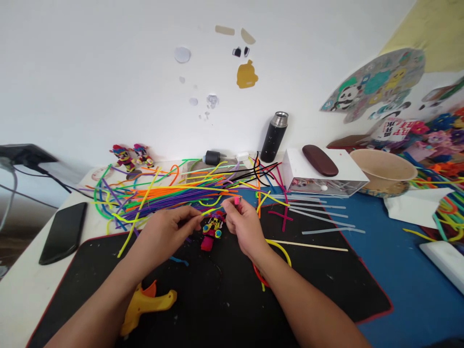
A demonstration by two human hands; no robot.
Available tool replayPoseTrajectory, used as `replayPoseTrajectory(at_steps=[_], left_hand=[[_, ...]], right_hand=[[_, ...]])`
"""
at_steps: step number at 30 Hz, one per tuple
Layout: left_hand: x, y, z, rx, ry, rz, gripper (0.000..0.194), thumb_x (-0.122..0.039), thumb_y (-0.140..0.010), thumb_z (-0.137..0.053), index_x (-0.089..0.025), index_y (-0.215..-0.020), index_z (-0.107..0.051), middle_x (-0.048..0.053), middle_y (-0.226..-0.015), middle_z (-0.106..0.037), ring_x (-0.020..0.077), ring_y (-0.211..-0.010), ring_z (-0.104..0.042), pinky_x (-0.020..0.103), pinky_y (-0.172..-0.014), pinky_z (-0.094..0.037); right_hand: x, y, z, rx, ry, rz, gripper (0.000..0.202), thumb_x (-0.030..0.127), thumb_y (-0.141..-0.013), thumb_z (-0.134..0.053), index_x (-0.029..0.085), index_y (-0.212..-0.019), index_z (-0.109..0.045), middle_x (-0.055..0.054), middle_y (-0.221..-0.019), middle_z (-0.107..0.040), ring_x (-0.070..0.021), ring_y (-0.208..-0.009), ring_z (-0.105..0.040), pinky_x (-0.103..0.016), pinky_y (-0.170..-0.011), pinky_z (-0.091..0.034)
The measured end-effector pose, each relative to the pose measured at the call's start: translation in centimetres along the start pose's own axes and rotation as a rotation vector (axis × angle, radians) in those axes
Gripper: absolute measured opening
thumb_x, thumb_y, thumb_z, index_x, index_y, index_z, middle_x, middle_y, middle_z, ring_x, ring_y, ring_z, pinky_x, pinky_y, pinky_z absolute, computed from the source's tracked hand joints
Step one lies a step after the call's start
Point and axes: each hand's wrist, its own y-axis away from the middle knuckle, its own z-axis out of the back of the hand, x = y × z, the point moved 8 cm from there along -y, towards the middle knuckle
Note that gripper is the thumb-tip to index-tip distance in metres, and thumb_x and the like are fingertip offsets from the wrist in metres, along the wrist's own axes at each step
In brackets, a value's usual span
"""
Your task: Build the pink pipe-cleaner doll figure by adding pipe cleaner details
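My left hand [168, 227] is closed in a pinch on a yellow-green pipe cleaner [211, 211]. That piece points across toward my right hand [244, 224], whose fingers are also closed. A small bright pink bit [237, 199] shows above the right fingers; the rest of what they hold is hidden. Just below and between both hands, a small pipe-cleaner figure [213, 227] with a red base lies on the black mat [224, 299]. A yellow glue gun [148, 304] with an orange trigger lies partly behind my left forearm.
Loose coloured pipe cleaners [174, 195] are heaped behind my hands. Two finished-looking figures [125, 157] stand by the wall. A black flask [274, 137], a white box [322, 174] with a glasses case, glue sticks [326, 217], a wooden stick [311, 245] and a phone [63, 232] lie around.
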Motion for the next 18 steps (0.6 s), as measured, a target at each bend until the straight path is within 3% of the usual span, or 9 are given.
replayPoseTrajectory(at_steps=[7,12,18], left_hand=[[0.7,-0.2,0.9,-0.066,0.048,0.044,0.040,-0.057,-0.097,-0.058,-0.024,-0.086,-0.078,0.001,-0.081,-0.081,0.0209,-0.072,-0.072,0.026,-0.064,-0.049],[1.0,-0.1,1.6,-0.112,0.037,0.059,0.040,-0.058,-0.097,-0.059,-0.024,-0.087,-0.078,0.001,-0.080,-0.080,0.0206,-0.071,-0.071,0.026,-0.064,-0.049],[0.7,0.0,1.3,-0.095,0.056,0.044,0.041,-0.057,-0.098,-0.059,-0.023,-0.084,-0.077,0.001,-0.080,-0.080,0.0202,-0.073,-0.071,0.026,-0.064,-0.049]], right_hand=[[-0.2,0.5,-1.2,0.133,-0.070,-0.036,0.057,0.073,-0.079,-0.080,0.022,-0.084,-0.055,0.013,-0.053,-0.035,-0.0056,-0.044,-0.020,-0.021,-0.042,-0.014],[-0.4,0.6,-1.1,0.152,-0.081,-0.047,0.061,0.079,-0.081,-0.074,0.022,-0.078,-0.054,0.013,-0.051,-0.031,-0.0053,-0.042,-0.018,-0.021,-0.042,-0.013],[-1.0,1.2,-2.1,0.231,-0.044,-0.093,0.064,0.080,-0.080,-0.074,0.022,-0.071,-0.050,0.012,-0.051,-0.029,-0.0053,-0.043,-0.017,-0.023,-0.044,-0.012]])
